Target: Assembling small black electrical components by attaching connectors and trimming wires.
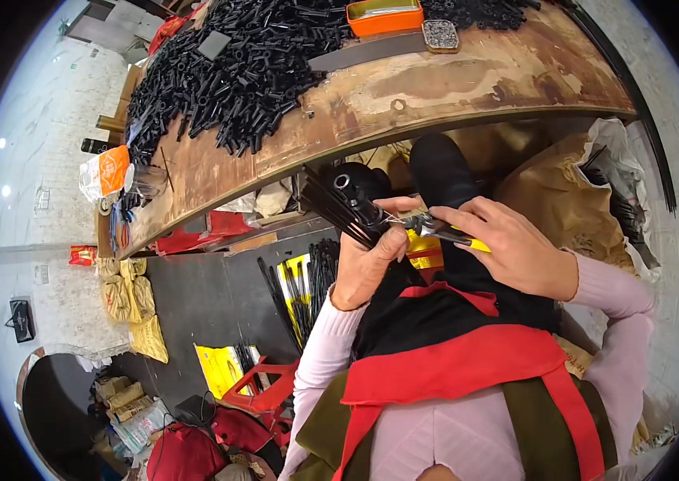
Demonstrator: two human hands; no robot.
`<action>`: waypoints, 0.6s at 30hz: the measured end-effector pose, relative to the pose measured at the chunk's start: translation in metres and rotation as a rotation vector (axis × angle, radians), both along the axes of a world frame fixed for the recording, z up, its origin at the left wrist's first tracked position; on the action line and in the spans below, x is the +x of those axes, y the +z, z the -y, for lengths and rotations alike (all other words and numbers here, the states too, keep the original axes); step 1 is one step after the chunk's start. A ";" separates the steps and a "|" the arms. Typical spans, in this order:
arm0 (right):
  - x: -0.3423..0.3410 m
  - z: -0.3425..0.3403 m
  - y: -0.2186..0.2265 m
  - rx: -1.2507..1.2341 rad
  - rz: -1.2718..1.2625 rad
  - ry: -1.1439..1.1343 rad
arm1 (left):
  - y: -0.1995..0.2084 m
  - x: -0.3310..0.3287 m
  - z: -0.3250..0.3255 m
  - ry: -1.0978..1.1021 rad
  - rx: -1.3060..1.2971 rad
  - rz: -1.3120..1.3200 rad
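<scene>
My left hand (370, 260) is closed round a bundle of thin black rods (330, 210) that fan out to the upper left. A black tubular piece (342, 183) with a round metal-rimmed opening stands up among them. Gripped in my right hand (515, 248) is a pair of pliers (479, 244) with yellow handles. Their metal jaws point left and meet the rods close to my left thumb. Fine strands, perhaps wire, show between the jaws and the bundle. My fingers partly hide where the jaws grip. Both hands are above my lap, over a red-edged black apron (451, 365).
A worn wooden table (435, 84) curves ahead, bearing a big heap of short black tubular parts (235, 88), an orange box (385, 20) and a small tin of metal bits (440, 35). More black rods (323, 276) stand at left, near a red stool (263, 385). Sacks (572, 188) lie right.
</scene>
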State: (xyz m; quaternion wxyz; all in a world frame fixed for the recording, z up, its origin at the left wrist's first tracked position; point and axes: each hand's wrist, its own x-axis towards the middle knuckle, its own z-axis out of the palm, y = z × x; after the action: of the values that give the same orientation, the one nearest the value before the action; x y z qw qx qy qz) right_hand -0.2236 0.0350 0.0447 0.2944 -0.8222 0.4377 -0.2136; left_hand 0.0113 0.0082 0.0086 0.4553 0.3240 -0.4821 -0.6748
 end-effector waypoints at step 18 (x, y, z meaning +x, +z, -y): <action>0.004 0.012 0.001 -0.241 -0.122 -0.113 | 0.002 -0.001 0.006 -0.067 0.037 -0.050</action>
State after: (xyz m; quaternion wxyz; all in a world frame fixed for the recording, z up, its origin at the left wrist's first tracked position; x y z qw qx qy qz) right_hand -0.2193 0.0231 0.0456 0.1538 -0.8373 0.4713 -0.2306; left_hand 0.0104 0.0023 0.0110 0.4383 0.2990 -0.4685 -0.7064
